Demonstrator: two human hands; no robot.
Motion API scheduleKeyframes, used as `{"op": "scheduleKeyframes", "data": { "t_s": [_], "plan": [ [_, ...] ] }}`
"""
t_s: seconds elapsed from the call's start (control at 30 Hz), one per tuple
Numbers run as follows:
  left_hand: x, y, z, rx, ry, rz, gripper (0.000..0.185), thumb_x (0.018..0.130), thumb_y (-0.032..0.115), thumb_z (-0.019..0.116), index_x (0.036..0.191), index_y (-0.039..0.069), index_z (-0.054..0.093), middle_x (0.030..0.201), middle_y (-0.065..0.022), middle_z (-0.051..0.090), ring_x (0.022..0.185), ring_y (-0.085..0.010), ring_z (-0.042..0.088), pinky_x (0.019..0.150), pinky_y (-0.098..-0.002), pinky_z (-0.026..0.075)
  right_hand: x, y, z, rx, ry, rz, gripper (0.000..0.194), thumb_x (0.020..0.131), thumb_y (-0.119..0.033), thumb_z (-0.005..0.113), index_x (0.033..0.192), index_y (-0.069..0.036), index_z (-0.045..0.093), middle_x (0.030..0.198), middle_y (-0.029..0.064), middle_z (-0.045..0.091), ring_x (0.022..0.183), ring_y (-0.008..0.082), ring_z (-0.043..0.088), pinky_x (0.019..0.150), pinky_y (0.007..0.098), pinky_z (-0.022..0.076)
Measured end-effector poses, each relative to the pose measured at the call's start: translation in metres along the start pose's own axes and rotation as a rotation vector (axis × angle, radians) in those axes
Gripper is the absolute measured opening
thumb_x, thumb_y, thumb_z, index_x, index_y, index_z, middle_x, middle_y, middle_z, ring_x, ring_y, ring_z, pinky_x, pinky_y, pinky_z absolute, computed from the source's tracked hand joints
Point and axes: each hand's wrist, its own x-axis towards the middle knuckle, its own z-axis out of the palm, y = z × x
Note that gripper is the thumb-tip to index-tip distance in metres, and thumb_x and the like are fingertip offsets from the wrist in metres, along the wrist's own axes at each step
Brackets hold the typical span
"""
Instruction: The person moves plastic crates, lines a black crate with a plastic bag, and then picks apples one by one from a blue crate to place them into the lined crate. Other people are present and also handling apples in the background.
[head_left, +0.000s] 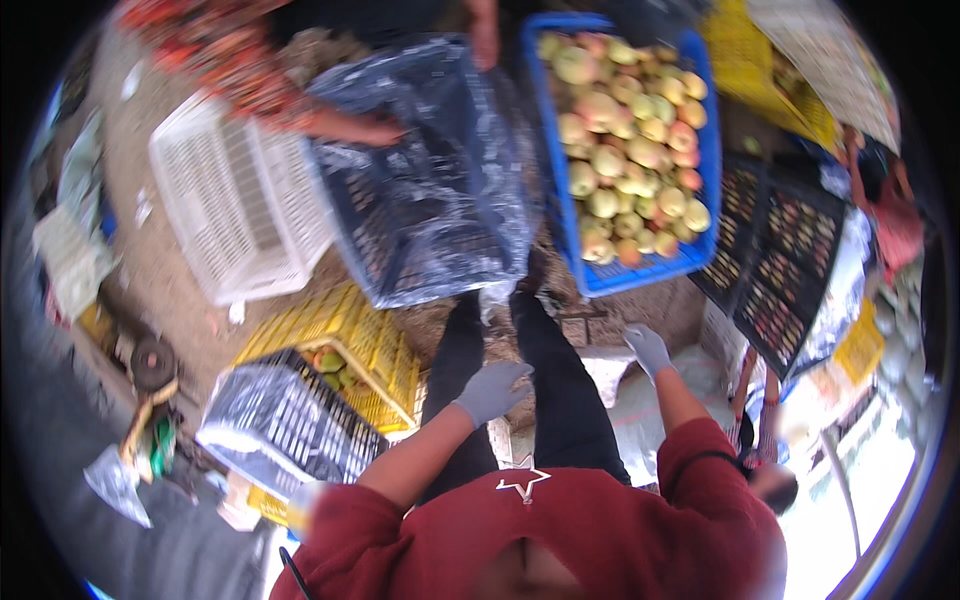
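My left hand (495, 390), in a grey glove, hangs over my thigh with its fingers apart and nothing visible in it. To the right of my legs is my right hand (648, 348), also gloved; blur hides how its fingers are set. Beyond my feet stands a dark crate (379, 283) lined with a clear plastic bag (442, 180). Another person's hand (379, 131) reaches into that liner from the far left. Beside it, a blue crate (645, 277) holds many yellow-green fruits with red blush (634, 150).
A white crate (247, 202) lies left of the lined one. Nearer my left are a yellow crate (375, 337) and a black crate (315, 412). On the right, black trays (787, 262) hold small fruit. Other people (896, 225) are at the far right.
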Motion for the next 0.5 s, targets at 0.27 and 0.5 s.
{"op": "scheduleKeyframes", "data": {
  "t_s": [0.27, 0.5],
  "plan": [
    [-0.040, -0.006, -0.024, 0.061, 0.005, -0.069, 0.040, 0.092, 0.037, 0.058, 0.120, 0.009, 0.061, 0.107, -0.0172, 0.066, 0.100, -0.0356, 0.063, 0.087, -0.0457, 0.050, 0.005, -0.146, 0.036, 0.156, -0.144, -0.215, 0.036, 0.092, -0.024, 0.065, 0.120, -0.002, 0.065, 0.101, 0.0094, 0.071, 0.095, 0.0159, 0.065, 0.086, 0.0304, 0.0502],
    [-0.011, 0.002, 0.004, -0.116, 0.062, -0.075, 0.035, 0.092, 0.034, 0.058, 0.115, 0.009, 0.064, 0.107, -0.0159, 0.066, 0.100, -0.0356, 0.063, 0.087, -0.0454, 0.050, 0.004, -0.164, 0.090, -0.304, -0.546, -0.286, 0.049, 0.087, -0.035, 0.072, 0.121, -0.002, 0.063, 0.107, 0.0173, 0.071, 0.101, 0.0284, 0.068, 0.088, 0.0380, 0.0510]
  ]
}}
